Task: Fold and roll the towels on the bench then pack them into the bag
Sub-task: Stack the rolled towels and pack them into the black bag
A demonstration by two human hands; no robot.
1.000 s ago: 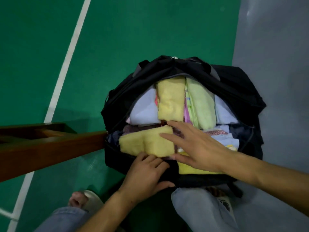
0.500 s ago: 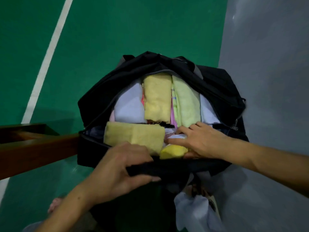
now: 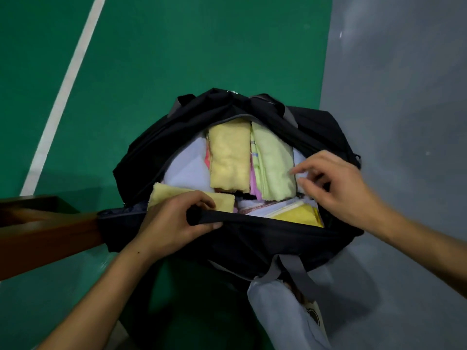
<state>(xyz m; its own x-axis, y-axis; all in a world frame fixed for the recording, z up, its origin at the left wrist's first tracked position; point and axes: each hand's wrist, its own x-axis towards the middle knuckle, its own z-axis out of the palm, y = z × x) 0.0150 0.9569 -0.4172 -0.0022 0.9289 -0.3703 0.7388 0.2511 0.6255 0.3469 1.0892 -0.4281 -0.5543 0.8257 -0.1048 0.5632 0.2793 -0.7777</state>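
- Left hand [image 3: 174, 221]: bare forearm reaches up from the lower left; fingers curl over the near rim of the bag [image 3: 252, 238] and the thumb lies along its front, gripping the fabric.
- Right hand [image 3: 338, 183]: forearm enters from the right edge; palm down, fingers loosely spread and slightly bent, holding nothing.

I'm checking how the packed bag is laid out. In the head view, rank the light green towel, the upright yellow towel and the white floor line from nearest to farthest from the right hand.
From the right hand:
1. Light green towel, beside its fingertips, in the bag.
2. Upright yellow towel, next one left.
3. White floor line, far left on the green floor.
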